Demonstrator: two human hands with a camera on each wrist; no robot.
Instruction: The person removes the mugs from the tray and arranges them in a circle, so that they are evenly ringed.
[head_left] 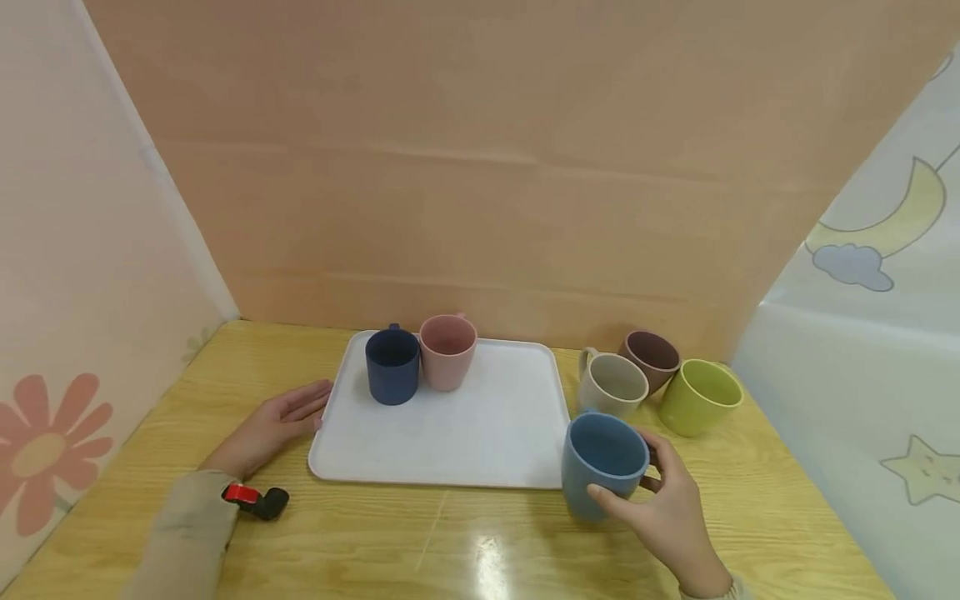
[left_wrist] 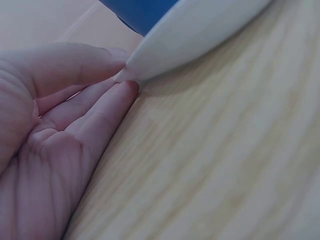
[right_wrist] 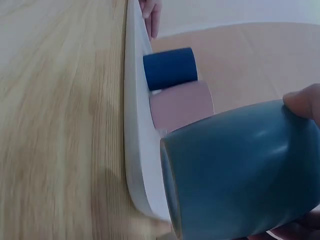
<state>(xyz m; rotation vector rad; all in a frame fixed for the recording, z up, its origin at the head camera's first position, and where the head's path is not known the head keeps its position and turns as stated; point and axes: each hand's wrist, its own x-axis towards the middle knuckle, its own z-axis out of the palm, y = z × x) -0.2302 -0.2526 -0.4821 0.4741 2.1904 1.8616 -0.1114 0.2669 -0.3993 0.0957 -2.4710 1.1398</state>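
Note:
A light blue mug [head_left: 581, 475] is upright at the front right corner of the white tray [head_left: 495, 425], overlapping that corner in the head view. My right hand [head_left: 671, 508] grips it, thumb on the near side and fingers around its right side. In the right wrist view the mug's base [right_wrist: 171, 187] shows above the table, with a shadow below. My left hand [head_left: 281, 425] lies at the tray's left edge, its straight fingertips touching the rim [left_wrist: 165, 55]. Standing on the tray are a navy mug [head_left: 393, 379] and a pink mug [head_left: 447, 362], side by side at the back left.
Right of the tray, a cream mug [head_left: 609, 387], a dark maroon mug [head_left: 654, 362] and a lime green mug [head_left: 697, 404] stand close together on the wooden table [head_left: 360, 542]. Behind rises a tan wall [head_left: 450, 208]; patterned walls flank both sides.

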